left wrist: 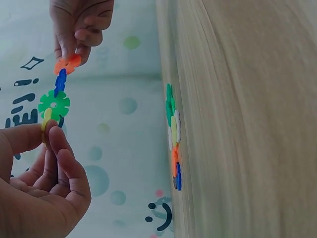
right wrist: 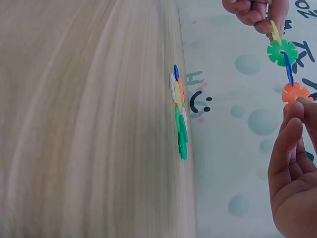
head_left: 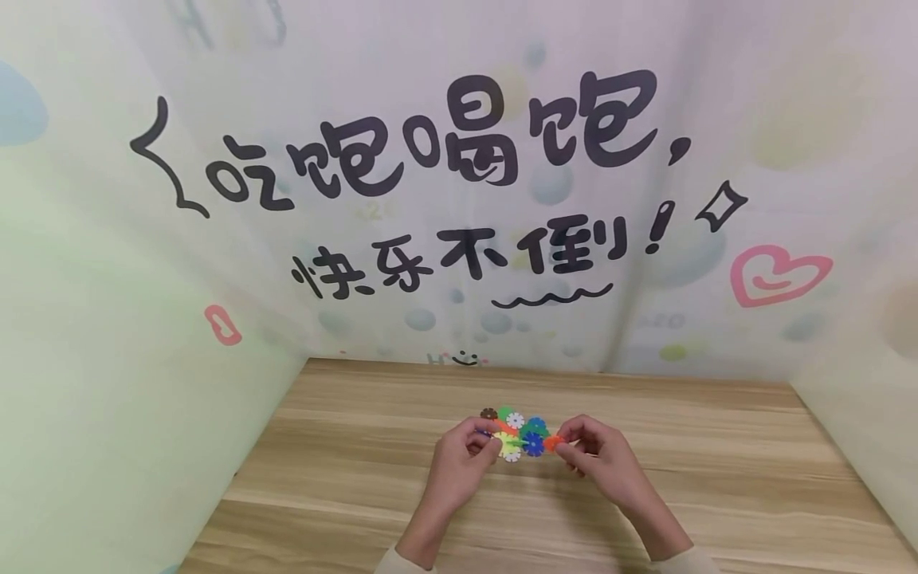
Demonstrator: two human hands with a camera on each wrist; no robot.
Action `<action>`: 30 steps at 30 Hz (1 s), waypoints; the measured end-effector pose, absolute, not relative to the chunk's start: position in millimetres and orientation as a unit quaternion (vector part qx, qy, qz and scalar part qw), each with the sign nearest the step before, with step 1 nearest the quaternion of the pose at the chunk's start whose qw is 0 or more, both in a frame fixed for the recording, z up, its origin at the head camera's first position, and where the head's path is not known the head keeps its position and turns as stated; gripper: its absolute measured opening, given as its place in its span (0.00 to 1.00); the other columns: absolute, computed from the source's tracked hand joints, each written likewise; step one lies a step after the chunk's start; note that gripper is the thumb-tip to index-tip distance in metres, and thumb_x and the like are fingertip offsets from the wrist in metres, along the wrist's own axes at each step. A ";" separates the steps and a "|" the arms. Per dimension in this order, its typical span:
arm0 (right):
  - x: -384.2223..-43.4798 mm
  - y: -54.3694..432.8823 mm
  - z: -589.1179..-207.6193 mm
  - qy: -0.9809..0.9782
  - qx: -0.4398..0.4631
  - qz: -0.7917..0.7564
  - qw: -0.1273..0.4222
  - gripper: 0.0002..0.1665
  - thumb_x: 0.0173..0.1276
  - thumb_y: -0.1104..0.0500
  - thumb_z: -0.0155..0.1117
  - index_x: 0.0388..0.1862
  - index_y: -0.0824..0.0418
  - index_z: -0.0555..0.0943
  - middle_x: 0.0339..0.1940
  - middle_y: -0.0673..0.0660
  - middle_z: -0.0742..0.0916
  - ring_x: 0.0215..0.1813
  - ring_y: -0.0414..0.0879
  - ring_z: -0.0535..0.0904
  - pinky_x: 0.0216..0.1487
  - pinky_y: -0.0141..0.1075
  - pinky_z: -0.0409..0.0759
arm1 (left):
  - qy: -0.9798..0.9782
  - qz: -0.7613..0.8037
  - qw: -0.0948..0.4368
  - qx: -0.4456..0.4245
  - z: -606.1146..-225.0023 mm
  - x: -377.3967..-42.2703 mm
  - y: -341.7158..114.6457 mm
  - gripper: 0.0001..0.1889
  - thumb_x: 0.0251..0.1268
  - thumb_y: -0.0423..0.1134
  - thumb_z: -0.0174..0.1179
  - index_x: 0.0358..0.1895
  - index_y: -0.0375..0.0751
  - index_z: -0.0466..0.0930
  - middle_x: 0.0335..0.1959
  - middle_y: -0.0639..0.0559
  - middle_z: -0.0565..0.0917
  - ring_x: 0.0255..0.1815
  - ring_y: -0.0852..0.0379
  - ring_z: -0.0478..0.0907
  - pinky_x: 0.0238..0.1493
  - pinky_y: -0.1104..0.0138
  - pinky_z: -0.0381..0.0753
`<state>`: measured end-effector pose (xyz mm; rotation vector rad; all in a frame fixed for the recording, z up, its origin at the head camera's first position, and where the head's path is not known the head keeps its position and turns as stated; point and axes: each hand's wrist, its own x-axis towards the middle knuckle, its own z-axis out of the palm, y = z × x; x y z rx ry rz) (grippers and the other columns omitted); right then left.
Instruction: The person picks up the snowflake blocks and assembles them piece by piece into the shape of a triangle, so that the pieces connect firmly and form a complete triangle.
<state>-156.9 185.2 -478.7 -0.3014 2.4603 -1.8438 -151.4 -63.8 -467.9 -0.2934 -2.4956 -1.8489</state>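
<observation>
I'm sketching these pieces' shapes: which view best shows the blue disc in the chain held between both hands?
The head view: it shows the blue disc face-on, its round outline visible. Both wrist views show it nearly edge-on, a narrow strip between the green disc and the orange disc.

Hands: 1 left hand point(head_left: 457, 465), 1 right hand point(head_left: 608, 465). 2 sleeves point(head_left: 687, 563). 1 counter point(head_left: 358, 422).
1 chain point(left wrist: 60, 83) of 4: 1 yellow disc point(right wrist: 275, 31), 1 green disc point(right wrist: 277, 53), 1 blue disc point(right wrist: 289, 69), 1 orange disc point(right wrist: 295, 92).
1 loose pile point(right wrist: 178, 109), overlapped, so possibly undercounted: 2 white discs point(head_left: 515, 420), at least 2 loose green discs point(left wrist: 169, 101), 1 loose orange disc point(left wrist: 175, 156), 1 brown disc point(head_left: 489, 414), at least 1 loose yellow disc point(left wrist: 174, 130), at least 1 loose blue disc point(left wrist: 179, 176).
Backdrop point(head_left: 394, 48): 8 big black characters point(head_left: 470, 253), 2 pink hearts point(head_left: 778, 279), 1 smiley point(head_left: 466, 363).
</observation>
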 end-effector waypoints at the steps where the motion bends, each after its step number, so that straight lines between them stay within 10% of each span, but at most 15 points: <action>1: -156.7 185.0 -478.7 0.796 -0.097 -0.597 0.026 0.09 0.67 0.57 0.70 0.42 0.59 0.80 0.33 0.65 0.83 0.30 0.51 0.79 0.27 0.40 0.81 | -0.800 -0.593 0.010 -0.094 -467.8 -151.6 -64.0 0.09 0.68 0.37 0.63 0.49 0.41 0.83 0.27 0.58 0.84 0.30 0.58 0.80 0.30 0.69 0.79; 11: -155.7 183.1 -480.7 0.788 -0.105 -0.606 0.011 0.09 0.67 0.58 0.70 0.42 0.60 0.81 0.34 0.67 0.84 0.29 0.50 0.80 0.27 0.41 0.82 | -0.788 -0.611 -0.004 -0.082 -465.2 -150.2 -63.1 0.10 0.68 0.36 0.64 0.48 0.36 0.82 0.30 0.44 0.86 0.30 0.58 0.80 0.29 0.70 0.78; 30: -149.7 171.0 -486.0 0.812 -0.061 -0.580 -0.030 0.06 0.64 0.64 0.71 0.37 0.55 0.82 0.27 0.57 0.84 0.27 0.47 0.79 0.26 0.35 0.80 | -0.778 -0.627 -0.009 -0.036 -467.3 -150.1 -60.6 0.07 0.66 0.33 0.65 0.45 0.36 0.83 0.26 0.52 0.83 0.28 0.56 0.80 0.26 0.71 0.76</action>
